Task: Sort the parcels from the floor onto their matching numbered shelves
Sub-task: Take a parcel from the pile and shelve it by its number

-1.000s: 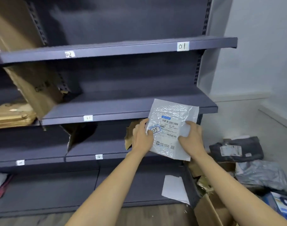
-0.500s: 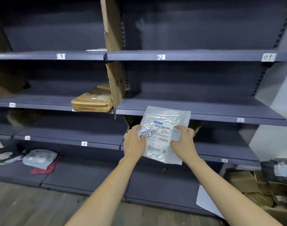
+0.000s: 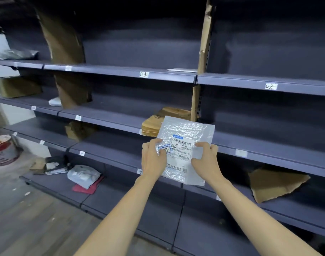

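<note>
Centre frame, the white plastic mailer parcel point(image 3: 185, 150) is up in the air in front of the shelving, printed label facing us, a handwritten blue-edged sticker at its left edge. Left hand point(image 3: 152, 157) pinches that left side, thumb on the sticker; right hand point(image 3: 206, 159) grips the right edge. Behind it, a stack of brown paper parcels point(image 3: 154, 124) sits on a shelf. Above, shelf tags read 03 point(image 3: 144, 74) and 02 point(image 3: 270, 86). Lower left, a grey bag point(image 3: 83, 175) lies on the bottom shelf.

the left thumb covers part of the parcel's point(image 3: 185, 150) handwritten number sticker point(image 3: 165, 150).
</note>
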A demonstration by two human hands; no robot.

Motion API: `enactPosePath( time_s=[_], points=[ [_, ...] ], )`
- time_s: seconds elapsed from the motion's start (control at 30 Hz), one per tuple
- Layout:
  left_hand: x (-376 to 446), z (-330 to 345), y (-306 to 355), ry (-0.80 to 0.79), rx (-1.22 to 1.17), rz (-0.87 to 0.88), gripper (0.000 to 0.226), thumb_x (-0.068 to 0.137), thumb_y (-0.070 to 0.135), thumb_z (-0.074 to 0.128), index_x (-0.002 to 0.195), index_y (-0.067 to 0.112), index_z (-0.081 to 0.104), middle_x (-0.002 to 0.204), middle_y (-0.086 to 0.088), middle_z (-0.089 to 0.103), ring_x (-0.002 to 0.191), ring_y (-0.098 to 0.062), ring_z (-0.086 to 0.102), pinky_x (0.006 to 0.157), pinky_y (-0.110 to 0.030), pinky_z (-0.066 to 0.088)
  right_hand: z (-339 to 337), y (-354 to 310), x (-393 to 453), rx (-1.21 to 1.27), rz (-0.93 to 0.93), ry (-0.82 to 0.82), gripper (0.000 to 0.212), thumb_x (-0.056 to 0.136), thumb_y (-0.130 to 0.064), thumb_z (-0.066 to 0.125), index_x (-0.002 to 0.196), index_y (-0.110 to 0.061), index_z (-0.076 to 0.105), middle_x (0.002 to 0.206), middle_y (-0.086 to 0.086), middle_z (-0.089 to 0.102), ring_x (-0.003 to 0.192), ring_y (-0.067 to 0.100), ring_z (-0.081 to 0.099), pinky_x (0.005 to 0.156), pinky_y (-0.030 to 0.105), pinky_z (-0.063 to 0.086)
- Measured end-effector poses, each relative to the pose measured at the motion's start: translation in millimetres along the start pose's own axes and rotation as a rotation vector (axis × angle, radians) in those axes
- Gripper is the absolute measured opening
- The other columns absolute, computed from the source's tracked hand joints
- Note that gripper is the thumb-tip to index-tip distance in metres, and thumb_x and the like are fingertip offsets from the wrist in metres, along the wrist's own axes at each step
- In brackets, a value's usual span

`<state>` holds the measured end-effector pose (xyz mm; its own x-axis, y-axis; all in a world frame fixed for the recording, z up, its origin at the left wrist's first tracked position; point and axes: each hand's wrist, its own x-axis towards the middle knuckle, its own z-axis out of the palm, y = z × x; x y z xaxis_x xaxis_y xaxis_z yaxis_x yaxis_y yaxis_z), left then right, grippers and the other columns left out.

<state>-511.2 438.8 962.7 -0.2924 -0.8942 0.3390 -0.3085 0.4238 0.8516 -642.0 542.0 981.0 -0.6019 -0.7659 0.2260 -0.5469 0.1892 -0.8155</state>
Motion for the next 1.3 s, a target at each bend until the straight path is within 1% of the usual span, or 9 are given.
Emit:
enactPosePath(
  time_s=[0.1, 0.23, 0.43, 0.67, 0.77, 0.87, 1.07, 1.2, 1.3],
  points=[
    [45.5, -35.9, -24.8, 0.037, 0.021, -0.011, 0.034, 0.098, 0.012, 0.049, 0.128, 0.027, 0.049, 0.132, 0.002, 0.037, 0.097, -0.012, 0.05, 0.081, -0.025, 0.037, 47.2, -31.5, 37.0, 0.037, -0.045, -0.018, 0.046, 0.087, 0.004, 0.052, 0.126, -0.018, 0.042, 0.127, 0.0, 0.023, 0.096, 0.018, 0.052, 0.078, 0.02, 0.044],
    [117.8, -93.6, -42.8, 0.111, 0.034, 0.023, 0.033, 0.098, 0.01, 0.048, 0.128, 0.024, 0.048, 0.131, 0.001, 0.036, 0.084, -0.004, 0.046, 0.08, -0.022, 0.034, 102.7, -88.1, 90.3, 0.113, -0.154, -0.007, 0.044, 0.086, 0.007, 0.051, 0.12, -0.02, 0.043, 0.123, -0.003, 0.022, 0.085, 0.0, 0.045, 0.064, 0.004, 0.039],
    [229.4, -181.8, -40.8, 0.26, 0.034, 0.11, 0.033, 0.1, 0.013, 0.047, 0.131, 0.023, 0.047, 0.135, 0.0, 0.037, 0.085, 0.004, 0.044, 0.084, -0.017, 0.033, 165.9, -188.2, 165.9, 0.2, -0.324, 0.05, 0.051, 0.084, 0.006, 0.051, 0.126, -0.021, 0.04, 0.122, -0.008, 0.021, 0.087, 0.001, 0.048, 0.076, 0.029, 0.049],
    [330.6, -263.2, -62.4, 0.265, 0.069, 0.12, 0.038, 0.101, 0.017, 0.046, 0.138, 0.021, 0.047, 0.13, 0.005, 0.035, 0.1, -0.007, 0.043, 0.087, -0.018, 0.034, 228.0, -270.6, 244.0, 0.181, -0.417, 0.018, 0.047, 0.087, 0.002, 0.054, 0.129, -0.015, 0.039, 0.123, -0.004, 0.021, 0.089, -0.003, 0.043, 0.067, 0.002, 0.039],
    [372.0, -292.3, -88.2, 0.248, 0.085, 0.155, 0.039, 0.1, 0.017, 0.049, 0.138, 0.02, 0.048, 0.139, -0.001, 0.042, 0.105, -0.011, 0.05, 0.092, -0.022, 0.039, 267.0, -296.2, 267.5, 0.168, -0.399, 0.037, 0.046, 0.087, 0.0, 0.054, 0.128, -0.016, 0.04, 0.122, -0.004, 0.021, 0.087, 0.008, 0.047, 0.072, 0.015, 0.039],
    [401.5, -319.1, -111.1, 0.231, 0.081, 0.154, 0.04, 0.1, 0.013, 0.047, 0.139, 0.02, 0.047, 0.138, -0.002, 0.036, 0.092, -0.005, 0.04, 0.085, -0.012, 0.029, 306.8, -320.1, 283.2, 0.162, -0.392, 0.045, 0.045, 0.087, 0.0, 0.054, 0.126, -0.016, 0.041, 0.123, -0.003, 0.021, 0.085, 0.013, 0.05, 0.079, 0.023, 0.04],
    [457.9, -400.6, -167.1, 0.245, 0.022, 0.2, 0.04, 0.098, 0.003, 0.041, 0.136, 0.017, 0.043, 0.124, 0.002, 0.028, 0.093, -0.002, 0.044, 0.084, -0.011, 0.028, 407.7, -381.8, 305.5, 0.172, -0.386, 0.051, 0.043, 0.086, 0.002, 0.053, 0.123, -0.017, 0.041, 0.12, -0.003, 0.02, 0.083, 0.017, 0.052, 0.068, 0.022, 0.043],
    [498.3, -457.9, -202.3, 0.287, -0.038, 0.193, 0.04, 0.098, 0.001, 0.039, 0.135, 0.014, 0.045, 0.124, 0.001, 0.029, 0.074, 0.019, 0.044, 0.073, -0.007, 0.03, 473.4, -428.4, 323.4, 0.154, -0.412, 0.052, 0.044, 0.084, 0.003, 0.053, 0.123, -0.015, 0.042, 0.12, -0.003, 0.021, 0.085, 0.018, 0.052, 0.078, 0.029, 0.046],
    [525.1, -497.6, -231.8, 0.293, -0.044, 0.176, 0.04, 0.097, 0.002, 0.043, 0.136, 0.014, 0.045, 0.125, 0.0, 0.029, 0.075, 0.023, 0.044, 0.065, 0.005, 0.03, 520.0, -462.1, 341.7, 0.142, -0.434, 0.045, 0.044, 0.085, 0.004, 0.054, 0.124, -0.013, 0.043, 0.122, -0.004, 0.022, 0.083, 0.009, 0.049, 0.073, 0.019, 0.041]
  ],
)
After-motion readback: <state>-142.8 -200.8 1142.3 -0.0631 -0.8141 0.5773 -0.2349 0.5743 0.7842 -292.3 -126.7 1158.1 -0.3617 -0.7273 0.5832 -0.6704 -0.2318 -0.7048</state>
